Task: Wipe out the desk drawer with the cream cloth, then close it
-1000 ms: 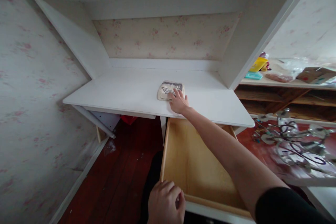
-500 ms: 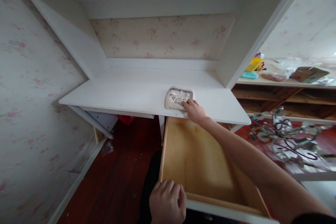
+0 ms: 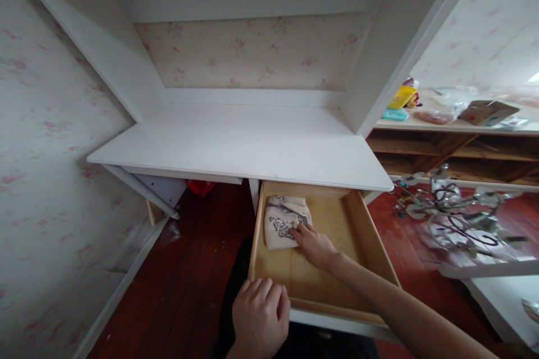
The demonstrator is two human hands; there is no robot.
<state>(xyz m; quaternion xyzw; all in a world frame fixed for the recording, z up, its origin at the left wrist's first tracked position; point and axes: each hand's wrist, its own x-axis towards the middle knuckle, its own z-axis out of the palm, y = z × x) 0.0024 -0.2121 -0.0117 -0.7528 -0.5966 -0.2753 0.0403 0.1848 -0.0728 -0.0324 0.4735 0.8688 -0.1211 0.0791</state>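
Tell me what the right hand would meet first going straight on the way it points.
The cloth, which the right hand touches; beyond it, probably the drawer's left wall, though depth is unclear.

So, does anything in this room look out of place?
Yes: a chandelier sits low, right of the desk, rather than hanging overhead; what supports it is unclear. What looks like clear plastic also lies on the red floor near the floral wall, like litter.

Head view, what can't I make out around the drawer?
In the head view:
Cloth: its print is too small and blurred to read, and part lies hidden under the right hand.
Drawer: the left hand covers its near left corner.
Red thing: partly hidden by the desk.
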